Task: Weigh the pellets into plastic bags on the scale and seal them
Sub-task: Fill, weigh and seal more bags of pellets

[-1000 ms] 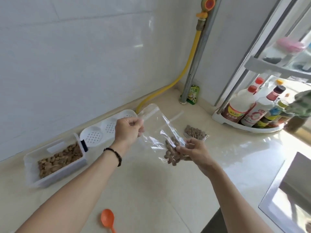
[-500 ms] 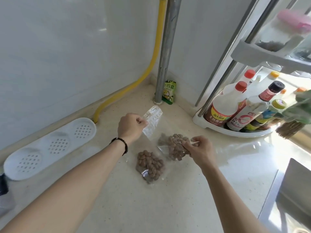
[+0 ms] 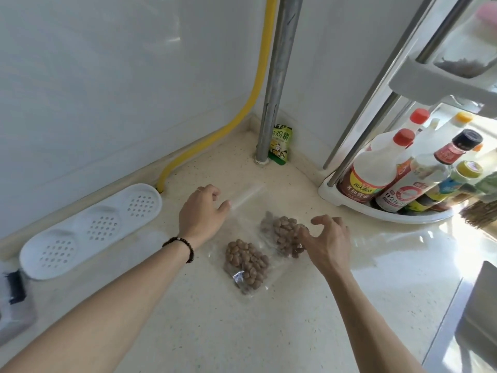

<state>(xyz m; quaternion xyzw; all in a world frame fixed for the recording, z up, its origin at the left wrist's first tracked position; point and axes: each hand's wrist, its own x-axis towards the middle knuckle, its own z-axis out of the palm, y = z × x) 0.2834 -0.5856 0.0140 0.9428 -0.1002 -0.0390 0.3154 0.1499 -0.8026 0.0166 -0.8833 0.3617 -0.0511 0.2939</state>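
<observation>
Two clear plastic bags of brown pellets lie flat on the beige counter. The nearer bag (image 3: 246, 262) lies apart from both hands. The farther bag (image 3: 281, 231) stretches back to its zip strip (image 3: 247, 195). My left hand (image 3: 201, 211) rests on the counter with loosely curled fingers, its thumb at the left end of that strip, gripping nothing. Over the right side of the farther bag my right hand (image 3: 326, 238) has its fingers spread, the fingertips at the pellets. No scale is in view.
A white perforated tray (image 3: 88, 227) lies along the wall at left, with a clear container's corner (image 3: 13, 305) at the frame edge. A yellow hose (image 3: 242, 111), metal pipe (image 3: 274, 76) and green seasoning packet (image 3: 281, 142) fill the corner. A rack of sauce bottles (image 3: 390, 170) stands at right.
The bag that both hands held in the air now lies on the counter beside the other bag. Both hands have let go of it, and the right hand's fingers have spread.
</observation>
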